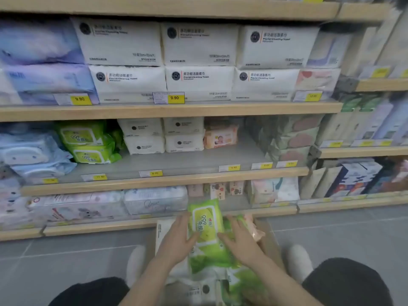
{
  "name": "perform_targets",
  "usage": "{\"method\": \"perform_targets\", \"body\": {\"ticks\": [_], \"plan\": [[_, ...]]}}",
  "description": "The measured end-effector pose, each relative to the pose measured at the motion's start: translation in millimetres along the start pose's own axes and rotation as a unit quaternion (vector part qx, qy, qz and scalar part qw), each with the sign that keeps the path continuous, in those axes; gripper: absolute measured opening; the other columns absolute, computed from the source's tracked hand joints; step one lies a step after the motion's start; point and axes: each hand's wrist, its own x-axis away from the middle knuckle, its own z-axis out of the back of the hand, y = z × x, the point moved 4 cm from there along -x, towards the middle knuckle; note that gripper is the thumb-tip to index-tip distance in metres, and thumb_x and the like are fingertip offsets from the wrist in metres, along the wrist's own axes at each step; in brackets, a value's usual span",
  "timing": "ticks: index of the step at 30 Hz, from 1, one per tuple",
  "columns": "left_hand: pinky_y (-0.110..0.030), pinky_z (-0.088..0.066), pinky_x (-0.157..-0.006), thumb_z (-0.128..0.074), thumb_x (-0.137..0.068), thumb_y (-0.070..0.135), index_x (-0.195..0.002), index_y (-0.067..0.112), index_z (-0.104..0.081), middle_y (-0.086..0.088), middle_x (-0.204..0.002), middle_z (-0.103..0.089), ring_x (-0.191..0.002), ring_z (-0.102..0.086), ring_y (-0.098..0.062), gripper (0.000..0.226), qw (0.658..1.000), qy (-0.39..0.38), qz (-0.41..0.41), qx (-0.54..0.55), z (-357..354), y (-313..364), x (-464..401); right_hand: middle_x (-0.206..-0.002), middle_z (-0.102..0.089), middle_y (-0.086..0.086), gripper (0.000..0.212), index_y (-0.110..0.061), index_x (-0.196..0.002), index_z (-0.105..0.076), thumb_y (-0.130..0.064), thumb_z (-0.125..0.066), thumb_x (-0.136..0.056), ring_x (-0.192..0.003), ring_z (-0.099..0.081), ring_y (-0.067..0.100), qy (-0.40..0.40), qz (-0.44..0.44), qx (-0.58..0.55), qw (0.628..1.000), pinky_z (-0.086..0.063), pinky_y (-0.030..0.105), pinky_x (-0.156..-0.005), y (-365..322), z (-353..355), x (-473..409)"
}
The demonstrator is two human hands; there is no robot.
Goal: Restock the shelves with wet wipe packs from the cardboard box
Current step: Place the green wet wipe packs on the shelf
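Six large white facial-towel packs [199, 60] fill the upper shelf, three over three. On the middle shelf: two green wipe packs [87, 143], four small white packs [163, 135]. Two hands [176, 237].

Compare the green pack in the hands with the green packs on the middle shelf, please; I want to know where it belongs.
The held pack stands on end, its label reading sideways; the shelf packs lie flat in a stack of two, labels reading across. The held pack is low over the box, between the left hand and right hand; the shelf packs sit untouched on the middle shelf. Both share the green wrapper and yellow "999" label.
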Motion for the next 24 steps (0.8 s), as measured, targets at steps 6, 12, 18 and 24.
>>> {"method": "perform_targets", "body": {"ticks": [6,12,18,24], "plan": [[-0.029,-0.031,-0.110,-0.045,-0.088,0.059,-0.150,0.030,0.000,0.013,-0.151,-0.025,-0.136,-0.033,-0.010,0.082,0.978,-0.078,0.117,0.152,-40,-20,-18,-0.152,-0.032,0.000,0.072,-0.023,-0.150,-0.020,-0.053,-0.048,-0.091,-0.138,-0.032,0.017,-0.053,-0.045,-0.065,0.995,-0.026,0.027,-0.109,14,-33,-36],[0.002,-0.036,-0.076,-0.047,-0.096,0.032,-0.146,0.035,-0.002,0.034,-0.126,-0.039,-0.110,-0.050,0.009,0.067,0.958,-0.032,0.145,0.245,-43,-19,-11,-0.152,-0.019,-0.018,0.071,-0.039,-0.149,-0.013,-0.052,-0.050,-0.090,-0.141,-0.017,0.004,-0.078,-0.055,-0.198,0.976,-0.020,0.034,-0.117,13,-46,-43],[-0.003,-0.041,-0.080,-0.050,-0.096,0.022,-0.142,0.036,-0.018,0.020,-0.129,-0.051,-0.107,-0.052,0.016,0.058,0.951,0.014,0.105,0.289,-20,5,-7,-0.121,-0.038,-0.031,0.077,-0.051,-0.136,-0.023,-0.020,-0.070,-0.084,-0.089,-0.047,-0.022,-0.099,-0.039,-0.302,0.947,-0.043,0.008,-0.067,-7,-10,-39],[-0.020,-0.047,-0.093,-0.049,-0.094,0.039,-0.142,0.048,-0.009,0.028,-0.139,-0.039,-0.114,-0.051,0.007,0.063,0.962,-0.035,0.055,0.265,-11,50,-19,-0.122,-0.055,-0.023,0.092,-0.055,-0.140,-0.018,-0.021,-0.076,-0.077,-0.100,-0.057,-0.007,-0.045,-0.031,-0.318,0.947,-0.051,0.013,-0.076,-6,42,-27]]}}
